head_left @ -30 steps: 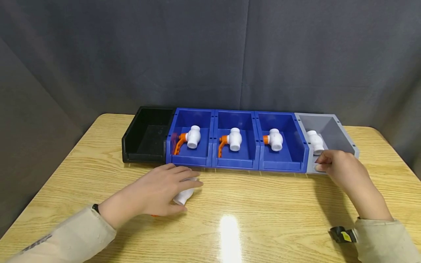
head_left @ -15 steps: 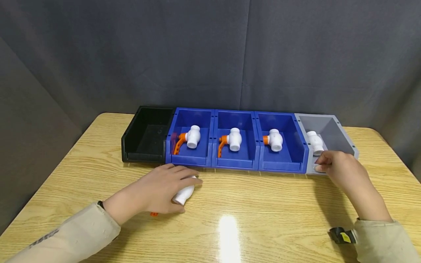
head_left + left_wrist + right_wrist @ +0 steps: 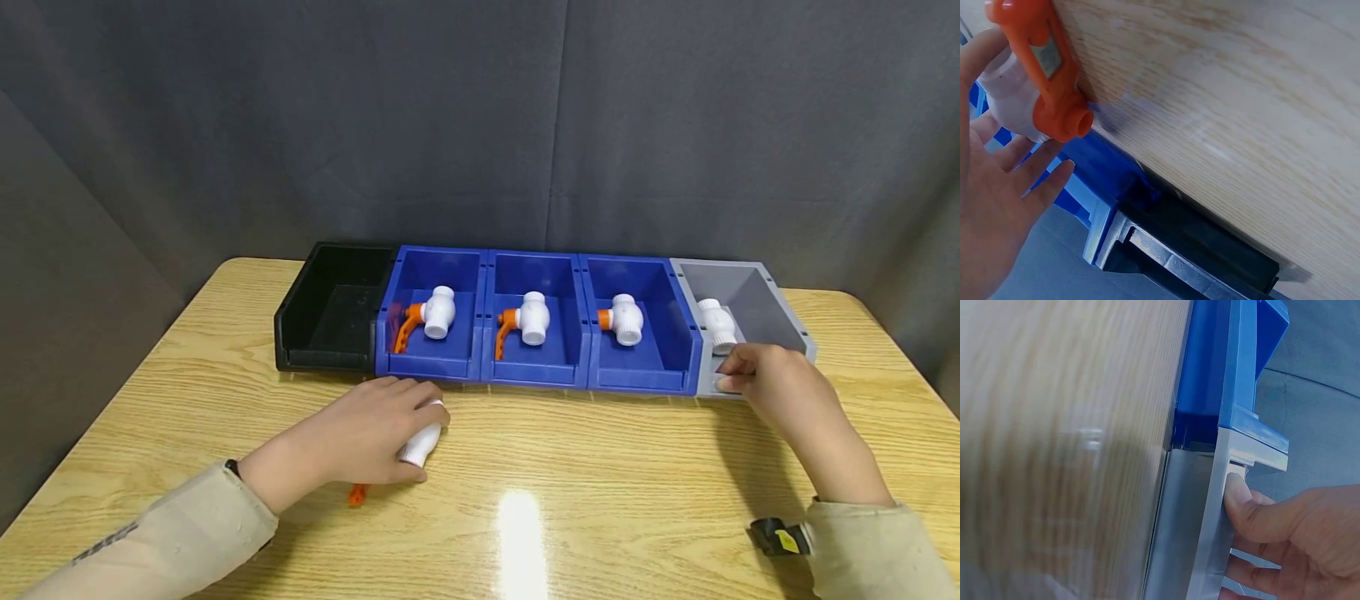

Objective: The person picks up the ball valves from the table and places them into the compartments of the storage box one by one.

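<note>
My left hand [image 3: 375,431] grips a white ball valve [image 3: 422,444] low over the table, left of centre. In the left wrist view the thumb lies over the white body [image 3: 1013,100], with fingers behind it; the orange lever handle [image 3: 1044,69] points away from the palm. My right hand [image 3: 787,387] reaches over the front of the grey bin [image 3: 776,317], thumb and index finger close together just below another white valve [image 3: 717,323]. In the right wrist view the thumb [image 3: 1244,506] lies along the grey rim; whether the fingers pinch anything I cannot tell.
Three blue bins [image 3: 536,375] stand in a row between a black bin [image 3: 333,317] and the grey one. Each blue bin holds a white valve with an orange fitting, such as the left one [image 3: 438,313]. A dark curtain [image 3: 480,125] hangs behind the wooden table [image 3: 600,483].
My left hand's fingers have closed further around the valve, and more of its orange handle shows below the hand. The right hand has stayed at the grey bin.
</note>
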`<state>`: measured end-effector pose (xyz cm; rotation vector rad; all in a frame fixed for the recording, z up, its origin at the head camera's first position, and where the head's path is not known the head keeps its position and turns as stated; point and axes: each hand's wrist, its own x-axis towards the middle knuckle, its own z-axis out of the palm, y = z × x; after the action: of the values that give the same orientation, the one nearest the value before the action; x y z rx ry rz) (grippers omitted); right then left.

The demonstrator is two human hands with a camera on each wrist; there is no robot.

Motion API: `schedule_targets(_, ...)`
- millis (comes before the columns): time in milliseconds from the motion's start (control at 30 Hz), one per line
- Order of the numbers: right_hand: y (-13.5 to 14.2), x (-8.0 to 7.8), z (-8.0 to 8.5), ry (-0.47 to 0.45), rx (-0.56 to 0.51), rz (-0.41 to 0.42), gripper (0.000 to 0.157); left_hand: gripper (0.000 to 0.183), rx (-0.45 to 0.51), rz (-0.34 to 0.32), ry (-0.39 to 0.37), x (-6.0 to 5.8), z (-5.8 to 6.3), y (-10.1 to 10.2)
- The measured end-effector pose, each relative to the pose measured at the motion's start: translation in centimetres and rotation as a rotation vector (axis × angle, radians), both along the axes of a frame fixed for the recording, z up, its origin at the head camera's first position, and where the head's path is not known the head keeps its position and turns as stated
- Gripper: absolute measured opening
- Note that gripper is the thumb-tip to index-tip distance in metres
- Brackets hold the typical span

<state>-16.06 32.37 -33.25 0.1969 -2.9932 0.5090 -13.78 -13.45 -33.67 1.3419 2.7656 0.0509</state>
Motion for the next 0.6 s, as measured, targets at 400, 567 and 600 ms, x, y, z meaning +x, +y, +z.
schedule_targets(400, -0.01, -0.01, -0.03, 0.008, -0.006, 0.006, 0.01, 0.051, -0.004, -0.018, 0.009, 0.0, 0.11, 0.02)
schedule_targets(567, -0.06, -0.03, -0.03, 0.014, -0.006, 0.008, 0.01, 0.052, -0.007, -0.004, -0.011, 0.12, 0.13, 0.06)
schedule_targets(600, -0.04, -0.04, -0.02, 0.013, -0.007, 0.009, 0.01, 0.052, -0.01, -0.003, -0.011, 0.14, 0.14, 0.06)
